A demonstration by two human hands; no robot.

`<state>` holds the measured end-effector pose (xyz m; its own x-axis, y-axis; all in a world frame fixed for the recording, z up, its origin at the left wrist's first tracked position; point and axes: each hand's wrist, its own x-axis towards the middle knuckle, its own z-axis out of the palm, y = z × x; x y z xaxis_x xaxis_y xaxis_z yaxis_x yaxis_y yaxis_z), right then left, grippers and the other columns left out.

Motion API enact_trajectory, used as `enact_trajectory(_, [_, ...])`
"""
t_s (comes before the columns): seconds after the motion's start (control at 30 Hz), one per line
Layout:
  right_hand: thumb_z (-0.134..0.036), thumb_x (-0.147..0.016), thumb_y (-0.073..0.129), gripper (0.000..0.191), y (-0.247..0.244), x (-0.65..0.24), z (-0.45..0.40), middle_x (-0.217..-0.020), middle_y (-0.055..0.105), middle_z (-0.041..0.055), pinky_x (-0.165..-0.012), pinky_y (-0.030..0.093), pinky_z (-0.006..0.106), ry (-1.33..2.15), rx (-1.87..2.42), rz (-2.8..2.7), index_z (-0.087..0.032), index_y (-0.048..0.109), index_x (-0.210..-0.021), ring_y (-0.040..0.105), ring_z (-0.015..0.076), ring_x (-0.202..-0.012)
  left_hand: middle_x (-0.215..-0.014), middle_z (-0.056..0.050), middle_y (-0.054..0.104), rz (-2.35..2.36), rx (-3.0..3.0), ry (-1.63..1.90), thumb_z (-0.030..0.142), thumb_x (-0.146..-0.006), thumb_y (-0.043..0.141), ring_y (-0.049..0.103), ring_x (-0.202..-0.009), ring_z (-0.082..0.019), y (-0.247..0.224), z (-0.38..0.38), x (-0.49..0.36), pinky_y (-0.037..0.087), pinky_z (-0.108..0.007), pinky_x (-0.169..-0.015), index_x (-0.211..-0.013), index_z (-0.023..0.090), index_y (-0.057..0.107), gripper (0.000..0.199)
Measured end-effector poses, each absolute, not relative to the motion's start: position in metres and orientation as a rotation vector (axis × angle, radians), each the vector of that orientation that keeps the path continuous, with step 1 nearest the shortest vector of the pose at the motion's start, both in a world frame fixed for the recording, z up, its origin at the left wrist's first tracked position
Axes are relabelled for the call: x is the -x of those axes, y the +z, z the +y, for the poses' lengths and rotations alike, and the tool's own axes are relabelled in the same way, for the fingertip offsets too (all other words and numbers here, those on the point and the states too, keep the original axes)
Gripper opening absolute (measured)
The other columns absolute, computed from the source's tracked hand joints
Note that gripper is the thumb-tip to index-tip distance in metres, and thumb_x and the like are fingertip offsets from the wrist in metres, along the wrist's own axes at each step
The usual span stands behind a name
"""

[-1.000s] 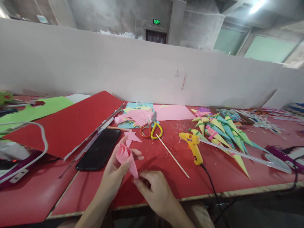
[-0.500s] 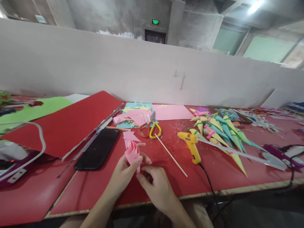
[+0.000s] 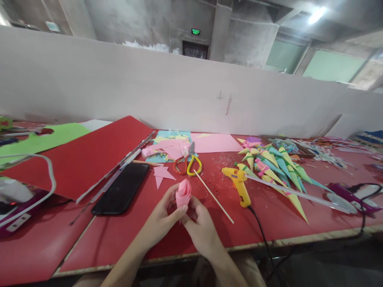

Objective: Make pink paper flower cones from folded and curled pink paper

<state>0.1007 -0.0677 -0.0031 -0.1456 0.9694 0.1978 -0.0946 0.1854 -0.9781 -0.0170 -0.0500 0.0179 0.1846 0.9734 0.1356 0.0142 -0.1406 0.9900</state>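
A rolled pink paper piece, shaped like a rosebud, stands upright between my hands above the red table. My left hand is closed round its left side, thumb across its lower front. From the right, my right hand pinches its lower end, which the fingers partly hide. Pink paper scraps lie just beyond my left hand. Scissors with red and yellow handles rest behind the paper piece. A thin wooden stick lies to the right of my right hand.
A yellow glue gun with a long clear stick lies on the right, its cord over the front edge. Behind it are paper cones. At left are a black phone, red card and a purple power strip.
The pink paper piece has moved right and now stands more upright, its layers wrapped closer. My left hand has shifted right with it, and my right hand has come up round its lower end.
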Motion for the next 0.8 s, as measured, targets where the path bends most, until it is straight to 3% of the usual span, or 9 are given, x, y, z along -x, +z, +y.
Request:
enact_trajectory(0.13, [-0.025, -0.080, 0.052, 0.025, -0.002, -0.106, -0.063, -0.093, 0.067, 0.0078, -0.069, 0.051, 0.027, 1.218, 0.945, -1.329, -0.016, 0.059, -0.102, 0.064, 0.0180, -0.078, -0.110, -0.008, 0.059, 1.055, -1.396, 1.244, 0.035, -0.071, 0.063, 0.055, -0.104, -0.024, 0.016, -0.046, 0.018, 0.047, -0.034, -0.086, -0.109, 0.021, 0.052, 0.043])
enact_trajectory(0.33, [-0.023, -0.077, 0.053, 0.044, -0.006, -0.109, -0.058, -0.058, 0.065, 0.0007, -0.053, 0.048, 0.024, 1.067, 1.222, -1.406, -0.010, 0.048, -0.119, 0.062, 0.0166, -0.054, -0.107, -0.005, 0.057, 1.263, -1.347, 1.432, 0.045, -0.080, 0.047, 0.056, -0.096, -0.019, 0.012, -0.042, 0.024, 0.043, -0.033, -0.089, -0.105, 0.021, 0.050, 0.035])
enact_trajectory(0.43, [-0.019, -0.076, 0.051, 0.043, -0.008, -0.108, -0.058, -0.050, 0.060, -0.0036, -0.048, 0.045, 0.021, 0.993, 1.268, -1.492, -0.012, 0.047, -0.119, 0.059, 0.0145, -0.046, -0.097, -0.004, 0.057, 1.313, -1.366, 1.402, 0.045, -0.075, 0.051, 0.057, -0.090, -0.019, 0.009, -0.040, 0.024, 0.045, -0.034, -0.087, -0.100, 0.021, 0.050, 0.035])
enact_trajectory(0.6, [-0.014, -0.075, 0.049, 0.034, -0.007, -0.108, -0.060, -0.058, 0.062, -0.0024, -0.050, 0.045, 0.020, 0.934, 1.258, -1.532, -0.016, 0.051, -0.109, 0.060, 0.0138, -0.050, -0.109, -0.007, 0.048, 1.405, -1.487, 1.303, 0.038, -0.065, 0.062, 0.059, -0.086, -0.020, -0.001, -0.038, 0.021, 0.051, -0.036, -0.076, -0.108, 0.021, 0.045, 0.049])
enact_trajectory(0.8, [-0.012, -0.077, 0.044, 0.023, -0.008, -0.107, -0.062, -0.086, 0.067, 0.0044, -0.071, 0.049, 0.026, 0.730, 1.249, -1.557, -0.018, 0.058, -0.094, 0.064, 0.0166, -0.079, -0.093, -0.005, 0.058, 1.541, -1.825, 1.072, 0.040, -0.077, 0.049, 0.059, -0.070, -0.018, -0.005, -0.041, 0.020, 0.049, -0.034, -0.069, -0.111, 0.020, 0.044, 0.040])
